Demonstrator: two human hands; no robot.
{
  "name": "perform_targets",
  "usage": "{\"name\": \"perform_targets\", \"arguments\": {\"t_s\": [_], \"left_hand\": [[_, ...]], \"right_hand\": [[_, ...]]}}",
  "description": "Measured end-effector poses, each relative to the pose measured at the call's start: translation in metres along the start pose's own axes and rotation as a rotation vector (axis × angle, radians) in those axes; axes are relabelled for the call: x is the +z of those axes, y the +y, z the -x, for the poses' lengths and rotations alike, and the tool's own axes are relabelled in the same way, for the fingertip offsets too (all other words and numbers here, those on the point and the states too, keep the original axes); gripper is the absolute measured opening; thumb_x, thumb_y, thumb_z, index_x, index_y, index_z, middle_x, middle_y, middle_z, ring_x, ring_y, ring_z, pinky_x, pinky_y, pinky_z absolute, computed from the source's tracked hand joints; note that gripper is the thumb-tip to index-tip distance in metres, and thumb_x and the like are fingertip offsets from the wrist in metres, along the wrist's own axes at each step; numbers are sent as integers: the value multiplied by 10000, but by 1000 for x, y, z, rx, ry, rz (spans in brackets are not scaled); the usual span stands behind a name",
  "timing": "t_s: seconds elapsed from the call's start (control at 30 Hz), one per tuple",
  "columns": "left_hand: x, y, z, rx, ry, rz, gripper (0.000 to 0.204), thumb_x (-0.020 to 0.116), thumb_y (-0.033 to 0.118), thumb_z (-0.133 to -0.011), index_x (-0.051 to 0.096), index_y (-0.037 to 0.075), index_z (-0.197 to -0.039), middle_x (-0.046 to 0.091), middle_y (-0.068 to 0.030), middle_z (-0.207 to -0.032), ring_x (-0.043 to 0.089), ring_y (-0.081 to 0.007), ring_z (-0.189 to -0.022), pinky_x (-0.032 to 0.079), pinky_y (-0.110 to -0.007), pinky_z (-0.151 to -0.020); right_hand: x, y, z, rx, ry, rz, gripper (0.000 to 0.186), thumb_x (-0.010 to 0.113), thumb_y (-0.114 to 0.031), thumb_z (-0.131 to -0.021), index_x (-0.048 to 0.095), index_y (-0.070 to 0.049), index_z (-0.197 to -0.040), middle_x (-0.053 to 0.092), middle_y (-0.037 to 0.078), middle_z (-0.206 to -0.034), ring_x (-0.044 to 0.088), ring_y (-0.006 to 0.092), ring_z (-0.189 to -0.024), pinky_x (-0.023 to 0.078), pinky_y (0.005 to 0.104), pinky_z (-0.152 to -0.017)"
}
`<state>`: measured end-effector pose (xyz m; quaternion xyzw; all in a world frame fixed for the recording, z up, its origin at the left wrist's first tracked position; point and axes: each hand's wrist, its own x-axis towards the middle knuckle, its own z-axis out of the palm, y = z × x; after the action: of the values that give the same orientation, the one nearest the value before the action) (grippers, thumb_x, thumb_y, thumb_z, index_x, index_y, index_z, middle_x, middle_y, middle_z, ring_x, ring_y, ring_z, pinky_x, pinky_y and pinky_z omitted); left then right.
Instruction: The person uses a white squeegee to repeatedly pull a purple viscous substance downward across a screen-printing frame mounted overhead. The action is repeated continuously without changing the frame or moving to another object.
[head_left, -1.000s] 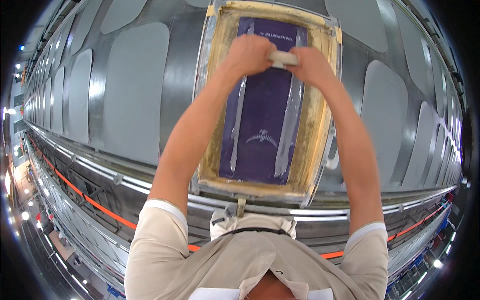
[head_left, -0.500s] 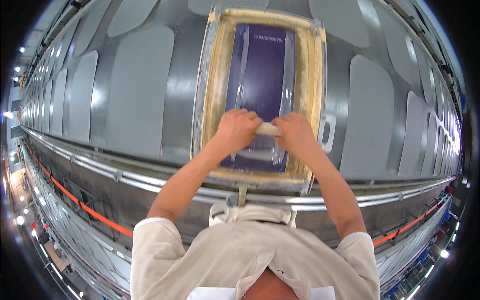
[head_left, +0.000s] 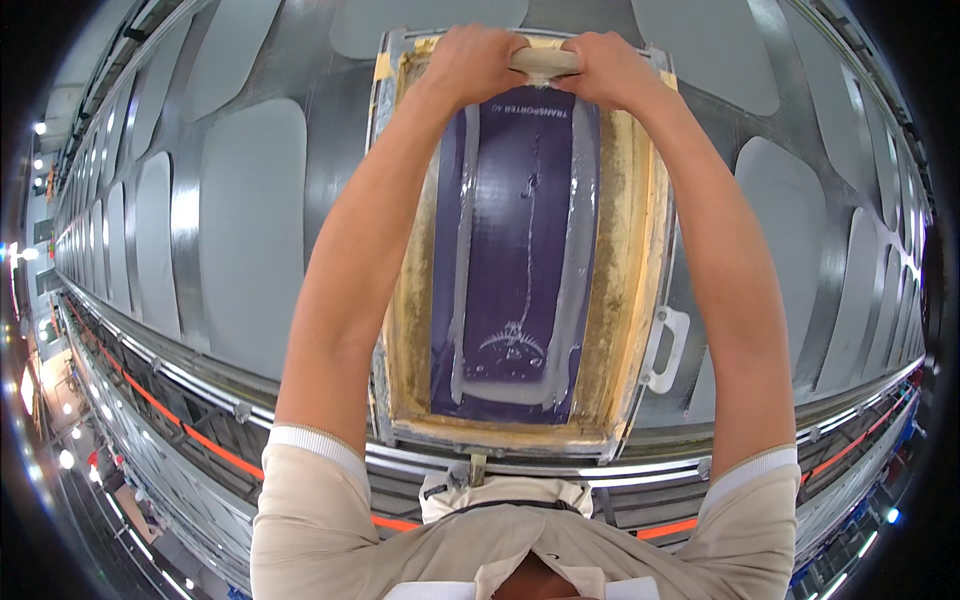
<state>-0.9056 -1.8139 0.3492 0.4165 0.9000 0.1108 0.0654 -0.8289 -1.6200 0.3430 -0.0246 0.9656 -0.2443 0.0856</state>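
My left hand (head_left: 472, 68) and my right hand (head_left: 612, 72) are both closed round the ends of a pale squeegee handle (head_left: 545, 63). They hold it at the far end of a screen-printing frame (head_left: 655, 255), arms stretched out. The squeegee's blade is mostly hidden by my hands. Below them lies the frame's dark purple screen (head_left: 500, 220), bordered by yellowish tape. Glossy greyish strips (head_left: 582, 240) run along its sides and near end. A thin wet streak (head_left: 530, 260) runs down its middle to a splash-shaped mark (head_left: 512, 345).
A white loop handle (head_left: 668, 350) juts from the frame's right side. The long grey table (head_left: 335, 190) carries rows of light grey rounded pieces (head_left: 252, 210) on both sides. Metal rails (head_left: 640, 470) run along the near edge, with an orange strip (head_left: 230, 455) beyond at lower left.
Both hands have moved the squeegee from the near half of the screen to its far end. My arms have straightened, and the screen's near part is now uncovered, showing the streak and splash mark.
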Motion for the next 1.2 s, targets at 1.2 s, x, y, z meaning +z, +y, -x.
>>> {"name": "perform_targets", "arguments": {"t_s": [1.2], "left_hand": [[21, 163, 424, 52, 85, 110, 188, 660, 107, -752, 684, 111, -938, 649, -17, -977, 610, -211, -934, 433, -363, -885]], "right_hand": [[80, -28, 319, 823, 572, -364, 284, 646, -286, -973, 661, -4, -998, 689, 126, -862, 635, 252, -805, 480, 405, -727]]}}
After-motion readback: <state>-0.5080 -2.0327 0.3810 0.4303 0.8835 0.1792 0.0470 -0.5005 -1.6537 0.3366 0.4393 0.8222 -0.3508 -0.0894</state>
